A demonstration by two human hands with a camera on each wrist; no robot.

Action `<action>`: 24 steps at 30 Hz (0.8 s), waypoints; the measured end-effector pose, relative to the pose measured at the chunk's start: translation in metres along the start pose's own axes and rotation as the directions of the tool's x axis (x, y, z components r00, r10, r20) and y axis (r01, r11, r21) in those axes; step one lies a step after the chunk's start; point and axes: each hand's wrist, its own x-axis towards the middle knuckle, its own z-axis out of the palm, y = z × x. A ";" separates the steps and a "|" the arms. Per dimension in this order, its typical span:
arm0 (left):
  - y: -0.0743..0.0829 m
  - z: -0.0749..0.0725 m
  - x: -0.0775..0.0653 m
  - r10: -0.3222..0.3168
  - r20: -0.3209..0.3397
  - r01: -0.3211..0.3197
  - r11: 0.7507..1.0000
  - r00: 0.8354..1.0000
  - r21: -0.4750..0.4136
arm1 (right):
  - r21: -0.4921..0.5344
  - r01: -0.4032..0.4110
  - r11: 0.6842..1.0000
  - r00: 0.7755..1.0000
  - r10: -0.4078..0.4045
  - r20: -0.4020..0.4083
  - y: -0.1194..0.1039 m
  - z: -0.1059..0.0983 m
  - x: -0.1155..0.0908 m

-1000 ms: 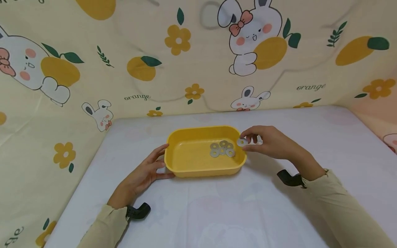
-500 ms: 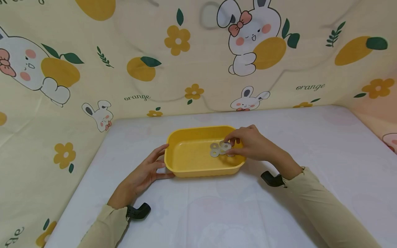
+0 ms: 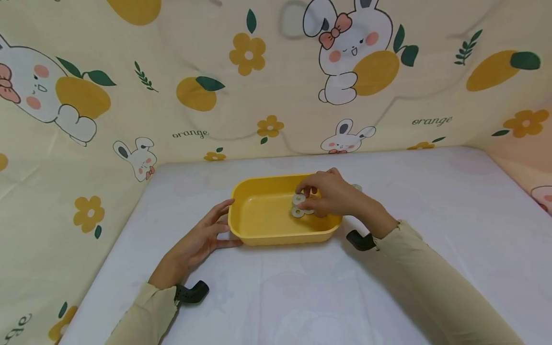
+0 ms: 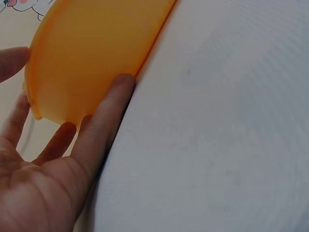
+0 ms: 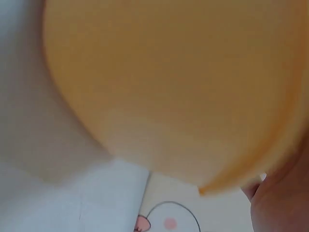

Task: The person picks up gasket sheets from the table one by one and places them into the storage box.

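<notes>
In the head view, a yellow plastic basin (image 3: 258,211) stands between the hands. My left hand (image 3: 198,242) rests spread fingers against its left end; in the left wrist view, extended fingers (image 4: 104,118) touch the wall. My right hand (image 3: 334,194) reaches over the basin's right half and pinches a flat metal washer (image 3: 299,199) between thumb and index finger. Just below it, another washer (image 3: 297,212) lies on the basin floor. The hand partly covers several more washers. In the right wrist view the basin's wall (image 5: 169,72) fills the picture and the fingertips are hidden.
A pale cloth covers the table (image 3: 302,292). Right of the basin, a silvery piece (image 3: 357,187) shows partly from behind my right hand. A patterned curtain (image 3: 241,100) hangs at the back and left. Black wrist cameras sit under both wrists.
My right hand has moved left from the basin's right rim to over the washers, carrying the washer it pinches. My left hand has stayed at the left end.
</notes>
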 end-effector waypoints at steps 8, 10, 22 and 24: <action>0.000 0.000 -0.001 -0.003 0.009 0.003 1.000 1.000 -0.010 | 0.015 -0.040 0.999 0.998 0.040 0.042 -0.008 0.012 0.019; 0.000 0.000 0.000 -0.001 0.011 0.001 1.000 1.000 -0.013 | 0.006 -0.058 0.998 0.997 0.058 0.060 -0.007 0.015 0.022; 0.000 0.000 0.000 0.008 0.018 -0.008 1.000 1.000 0.001 | -0.047 -0.091 0.995 0.995 0.089 -0.052 0.008 -0.005 -0.003; 0.000 0.000 -0.001 0.011 0.018 -0.011 1.000 1.000 0.005 | -0.049 -0.087 0.995 0.993 0.083 -0.085 0.014 -0.012 -0.012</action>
